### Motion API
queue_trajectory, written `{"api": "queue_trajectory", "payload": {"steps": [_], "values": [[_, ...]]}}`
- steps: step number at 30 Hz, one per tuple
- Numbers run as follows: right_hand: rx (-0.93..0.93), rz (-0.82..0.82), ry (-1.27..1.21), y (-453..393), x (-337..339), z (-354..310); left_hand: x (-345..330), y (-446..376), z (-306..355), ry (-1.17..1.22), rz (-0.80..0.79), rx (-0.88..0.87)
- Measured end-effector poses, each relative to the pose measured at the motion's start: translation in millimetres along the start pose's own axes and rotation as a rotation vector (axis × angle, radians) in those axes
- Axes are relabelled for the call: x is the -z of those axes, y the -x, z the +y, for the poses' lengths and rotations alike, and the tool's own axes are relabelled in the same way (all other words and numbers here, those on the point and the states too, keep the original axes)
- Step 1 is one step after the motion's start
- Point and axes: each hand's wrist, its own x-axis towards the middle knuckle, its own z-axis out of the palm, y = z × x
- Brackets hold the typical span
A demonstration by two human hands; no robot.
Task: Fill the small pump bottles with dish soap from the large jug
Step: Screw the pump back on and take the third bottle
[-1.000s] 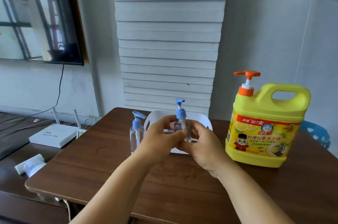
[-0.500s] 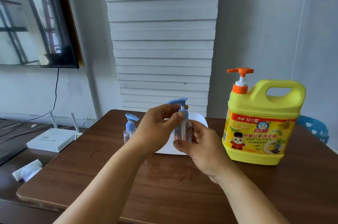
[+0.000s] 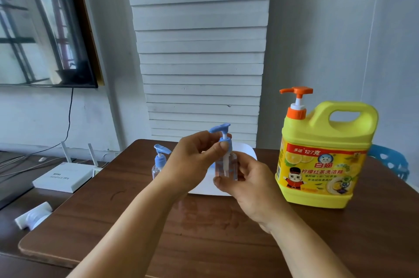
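Left hand [image 3: 192, 159] moved up, grip pinching blue pump collar [image 3: 226, 142]; right hand [image 3: 247, 183] clasps small bottle [image 3: 225, 167].

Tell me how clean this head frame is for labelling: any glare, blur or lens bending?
Head view: wide-angle bending curves the wall edges and table rim; the dark screen at upper left mirrors a window; soft daylight sheen on the tabletop; the clear small bottle held by left hand and right hand is slightly soft, while the yellow jug label reads sharp.
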Motion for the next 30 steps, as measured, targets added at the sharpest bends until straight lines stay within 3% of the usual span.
{"api": "queue_trajectory", "payload": {"steps": [5,10,14,21,27,30], "values": [[0.002,-0.026,0.001,2,0,-2,0,3,2,-0.009,-0.073,-0.005],[0.017,-0.022,0.024,2,0,-1,-7,-1,-2,0.066,0.056,0.001],[0.012,-0.023,0.050,3,-1,0,-8,-5,-1,0.160,0.063,-0.009],[-0.001,-0.022,0.013,3,1,0,-3,-4,-3,0.139,0.023,-0.004],[-0.001,-0.031,-0.028,5,1,-1,2,2,-2,0.107,-0.138,0.016],[-0.002,-0.035,-0.028,5,0,-1,-3,0,-3,0.097,-0.045,0.014]]}}
